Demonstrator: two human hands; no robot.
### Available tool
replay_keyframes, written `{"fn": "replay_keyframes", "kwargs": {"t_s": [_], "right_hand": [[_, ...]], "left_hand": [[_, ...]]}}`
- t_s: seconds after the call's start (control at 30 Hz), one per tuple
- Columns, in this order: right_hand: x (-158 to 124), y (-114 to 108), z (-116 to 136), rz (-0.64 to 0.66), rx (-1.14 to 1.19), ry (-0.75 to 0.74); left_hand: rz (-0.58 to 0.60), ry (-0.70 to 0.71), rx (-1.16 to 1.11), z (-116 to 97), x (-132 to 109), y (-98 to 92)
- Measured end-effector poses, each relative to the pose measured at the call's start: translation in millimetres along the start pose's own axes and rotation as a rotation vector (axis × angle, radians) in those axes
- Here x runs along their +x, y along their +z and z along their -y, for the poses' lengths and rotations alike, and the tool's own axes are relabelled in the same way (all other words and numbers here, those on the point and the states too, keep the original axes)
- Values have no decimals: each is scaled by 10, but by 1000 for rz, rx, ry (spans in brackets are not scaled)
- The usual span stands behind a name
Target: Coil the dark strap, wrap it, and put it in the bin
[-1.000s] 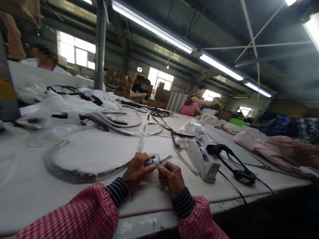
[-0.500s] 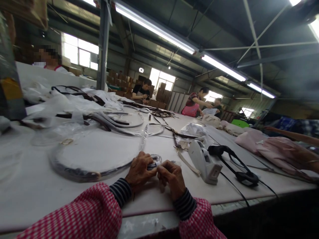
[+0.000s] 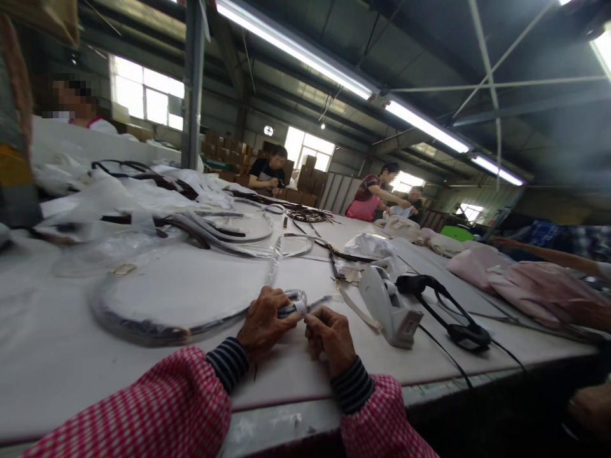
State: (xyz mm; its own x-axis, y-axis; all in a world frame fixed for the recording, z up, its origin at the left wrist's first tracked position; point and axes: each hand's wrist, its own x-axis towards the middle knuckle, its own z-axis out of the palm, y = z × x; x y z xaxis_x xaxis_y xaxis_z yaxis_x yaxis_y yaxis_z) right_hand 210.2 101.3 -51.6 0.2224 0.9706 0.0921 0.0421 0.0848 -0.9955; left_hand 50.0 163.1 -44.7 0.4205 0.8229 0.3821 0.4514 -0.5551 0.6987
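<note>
Both my hands rest on a long white table, close together. My left hand is closed around the end of a dark strap wrapped in clear plastic; the strap runs left in a big loop over the table. My right hand is pinched shut at the same wrapped end, thumb and fingers on the plastic tip that sticks out to the right. What the right fingers grip beyond that I cannot make out.
A white tape dispenser stands just right of my hands, and a black looped strap lies beyond it. More wrapped straps and plastic bags cover the far left. Pink bags lie at right. Other people work at the far end.
The wrapped strap end, tucked between both hands half a second ago, now sticks out again to the right. My hands stay in the same spot on the table.
</note>
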Motion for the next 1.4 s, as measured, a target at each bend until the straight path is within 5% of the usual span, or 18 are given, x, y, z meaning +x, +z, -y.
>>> {"fn": "replay_keyframes", "kwargs": {"t_s": [0.27,0.77,1.4], "right_hand": [[-25,4,-8,38,67,-123],[18,21,-31,-41,-86,-41],[105,45,-38,-62,-25,70]], "left_hand": [[20,17,40,-28,-21,7],[9,108,258,-64,-55,42],[-161,233,406,-66,-121,78]]}}
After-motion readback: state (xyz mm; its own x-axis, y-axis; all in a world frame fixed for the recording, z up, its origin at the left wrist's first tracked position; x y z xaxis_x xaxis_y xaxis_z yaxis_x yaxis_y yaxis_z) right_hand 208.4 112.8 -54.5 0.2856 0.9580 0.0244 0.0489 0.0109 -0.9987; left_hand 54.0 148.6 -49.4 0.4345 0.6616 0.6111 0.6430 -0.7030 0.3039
